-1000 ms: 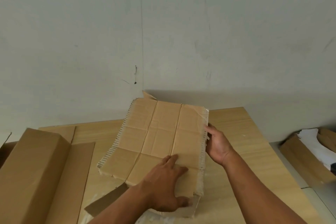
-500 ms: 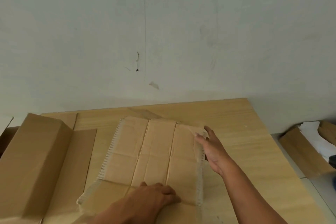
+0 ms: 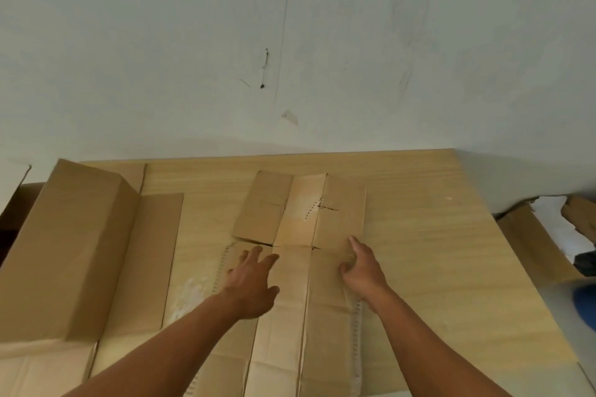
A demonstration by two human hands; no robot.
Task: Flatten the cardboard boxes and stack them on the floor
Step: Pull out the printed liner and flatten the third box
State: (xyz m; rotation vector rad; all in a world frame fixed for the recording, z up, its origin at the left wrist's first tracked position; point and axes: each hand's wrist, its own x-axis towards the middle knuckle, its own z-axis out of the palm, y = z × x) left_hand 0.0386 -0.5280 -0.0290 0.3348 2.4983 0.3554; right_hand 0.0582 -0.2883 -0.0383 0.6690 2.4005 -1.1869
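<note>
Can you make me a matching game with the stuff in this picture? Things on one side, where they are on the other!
Things:
1. flat box
2. tall box
3. left hand
4. torn box

Places:
A. beyond the table's right edge
B. standing at the table's left
C. lying in the middle of the table
D. pressing on the flat cardboard, left of the right hand

Pairs: 1-C, 2-B, 3-D, 4-A

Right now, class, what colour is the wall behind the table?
Pale grey-green wall, with a few dark scuff marks; the head view shows it.
</note>
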